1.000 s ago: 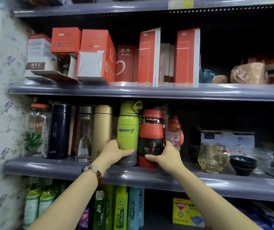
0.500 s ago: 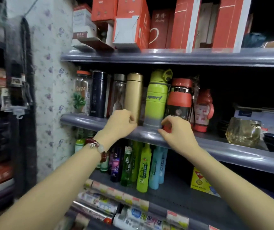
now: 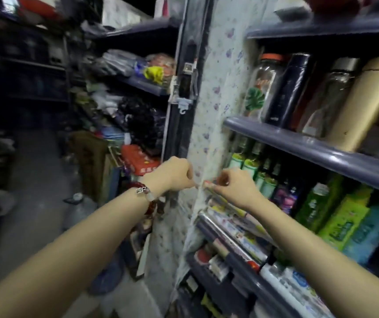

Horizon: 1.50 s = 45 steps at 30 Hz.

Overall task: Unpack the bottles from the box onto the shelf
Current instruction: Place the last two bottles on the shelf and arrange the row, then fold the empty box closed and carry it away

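On the grey middle shelf (image 3: pixel 298 143) at the right stand a glass bottle with a green leaf print (image 3: pixel 258 88), a navy bottle (image 3: pixel 287 88), a clear bottle (image 3: pixel 328 97) and a gold bottle (image 3: pixel 365 102). Both of my hands hang in the air below and left of that shelf, in front of the flowered side panel (image 3: pixel 216 92). My left hand (image 3: pixel 174 175) and my right hand (image 3: pixel 236 187) have loosely curled fingers and hold nothing. Their fingertips almost meet. A beaded bracelet sits on my left wrist.
Green and coloured bottles (image 3: pixel 317 203) fill the shelf below, with packaged goods (image 3: pixel 236 235) on lower shelves. To the left an aisle floor (image 3: pixel 30 180) runs past a brown cardboard box (image 3: pixel 90 161), a red pack (image 3: pixel 140 159) and more crowded shelves (image 3: pixel 138 83).
Both hands let go of the green and red bottles on the middle shelf and dropped away from it. The view swung left and down toward the aisle.
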Tool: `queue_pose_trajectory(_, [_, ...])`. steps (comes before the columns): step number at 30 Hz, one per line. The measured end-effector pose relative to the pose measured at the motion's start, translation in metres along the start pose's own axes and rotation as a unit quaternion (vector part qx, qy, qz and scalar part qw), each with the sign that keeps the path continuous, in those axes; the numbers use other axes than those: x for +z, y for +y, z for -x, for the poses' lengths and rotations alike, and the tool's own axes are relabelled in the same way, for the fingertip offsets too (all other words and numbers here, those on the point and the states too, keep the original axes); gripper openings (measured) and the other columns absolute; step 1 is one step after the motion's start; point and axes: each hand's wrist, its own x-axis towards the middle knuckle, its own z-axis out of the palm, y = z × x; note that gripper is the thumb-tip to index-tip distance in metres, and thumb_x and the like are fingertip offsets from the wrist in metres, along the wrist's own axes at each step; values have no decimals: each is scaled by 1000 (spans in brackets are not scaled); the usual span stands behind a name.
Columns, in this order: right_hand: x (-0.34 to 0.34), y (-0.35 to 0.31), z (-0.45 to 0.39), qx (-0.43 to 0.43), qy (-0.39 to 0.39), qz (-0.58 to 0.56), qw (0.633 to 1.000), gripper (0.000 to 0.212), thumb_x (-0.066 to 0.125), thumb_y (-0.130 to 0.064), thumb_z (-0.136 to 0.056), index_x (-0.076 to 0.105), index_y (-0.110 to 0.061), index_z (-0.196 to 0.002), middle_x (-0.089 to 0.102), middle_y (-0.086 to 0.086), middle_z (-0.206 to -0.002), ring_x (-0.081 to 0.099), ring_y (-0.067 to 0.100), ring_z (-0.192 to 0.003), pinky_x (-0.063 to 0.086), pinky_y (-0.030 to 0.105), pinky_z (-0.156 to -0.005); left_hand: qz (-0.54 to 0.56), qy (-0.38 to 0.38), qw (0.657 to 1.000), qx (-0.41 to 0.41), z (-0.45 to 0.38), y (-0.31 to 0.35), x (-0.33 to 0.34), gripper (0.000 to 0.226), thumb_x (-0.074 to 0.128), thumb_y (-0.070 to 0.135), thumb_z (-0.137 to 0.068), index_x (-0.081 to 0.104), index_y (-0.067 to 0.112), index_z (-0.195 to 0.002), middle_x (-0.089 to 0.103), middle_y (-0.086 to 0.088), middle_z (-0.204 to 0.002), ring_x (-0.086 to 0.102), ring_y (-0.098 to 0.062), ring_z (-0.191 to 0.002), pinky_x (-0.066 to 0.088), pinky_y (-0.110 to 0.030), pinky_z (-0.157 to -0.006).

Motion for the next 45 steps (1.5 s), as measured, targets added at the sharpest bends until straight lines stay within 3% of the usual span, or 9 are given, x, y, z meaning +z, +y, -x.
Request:
queue_pose_trajectory(4, [73, -58, -30, -27, -62, -22, 997, 16, 69, -29, -77, 71, -14, -84, 73, 10, -93, 66, 28, -95, 49, 32, -79, -11, -22, 996, -82, 28, -91, 4, 23, 63, 27, -84, 73, 8, -92, 73, -10, -95, 67, -27, -92, 55, -36, -80])
queue_pose_trajectory(10, [165, -136, -58, -46, -127, -59, 989, 15, 70, -29, -78, 70, -14, -82, 72, 12, -95, 64, 29, -99, 47, 31, -80, -11, -21, 985, -169, 64, -199, -4, 24, 62, 28, -85, 73, 11, -98, 71, -9, -102, 64, -25, -98, 53, -33, -83])
queue_pose_trajectory(16, [232, -187, -72, -86, -187, -88, 975, 11, 71, -28, -77, 63, -21, -75, 72, 9, -92, 65, 27, -92, 52, 34, -79, 15, 23, 969, -244, 94, -263, -6, 22, 62, 27, -84, 72, 14, -98, 72, -7, -101, 65, -24, -95, 53, -32, -82])
queue_pose_trajectory(21, [285, -207, -78, -158, -242, -99, 952, 18, 69, -25, -78, 66, -8, -85, 69, 11, -91, 63, 27, -89, 50, 36, -74, 35, 80, 947, -310, 118, -295, 20, 28, 61, 26, -85, 67, 13, -108, 69, -10, -107, 64, -27, -99, 49, -33, -83])
queue_pose_trajectory(28, [380, -203, -54, -249, -360, -77, 896, 11, 65, -25, -84, 57, -19, -86, 61, 8, -92, 60, 28, -95, 38, 27, -70, 78, 53, 884, -458, 180, -334, 118, 34, 60, 29, -88, 61, 14, -119, 66, -12, -117, 60, -28, -110, 45, -30, -88])
queue_pose_trajectory(34, [473, -164, -10, -223, -440, -60, 868, 10, 66, -23, -81, 65, -14, -87, 69, 14, -96, 64, 30, -92, 51, 32, -77, 112, -11, 848, -519, 228, -361, 219, 35, 57, 27, -91, 58, 13, -123, 61, -11, -123, 56, -27, -115, 44, -30, -91])
queue_pose_trajectory(37, [517, -140, 13, -196, -449, -44, 871, 19, 64, -19, -83, 68, -10, -99, 69, 10, -102, 64, 27, -97, 53, 35, -84, 113, -37, 837, -534, 245, -376, 268, 34, 57, 28, -91, 59, 15, -122, 61, -9, -122, 57, -26, -112, 47, -33, -90])
queue_pose_trajectory(41, [578, -104, 37, -172, -463, -9, 869, 16, 61, -17, -84, 67, -12, -98, 67, 9, -100, 62, 26, -95, 46, 27, -76, 113, -65, 831, -540, 261, -399, 336, 29, 56, 29, -89, 61, 19, -117, 63, -7, -118, 61, -23, -102, 50, -32, -85])
queue_pose_trajectory(45, [647, -73, 58, -162, -465, -6, 870, 6, 64, -20, -85, 58, -20, -83, 62, 2, -84, 57, 15, -75, 45, 28, -66, 105, -73, 825, -551, 274, -426, 408, 28, 56, 30, -90, 62, 20, -115, 62, -7, -117, 60, -24, -104, 51, -35, -88])
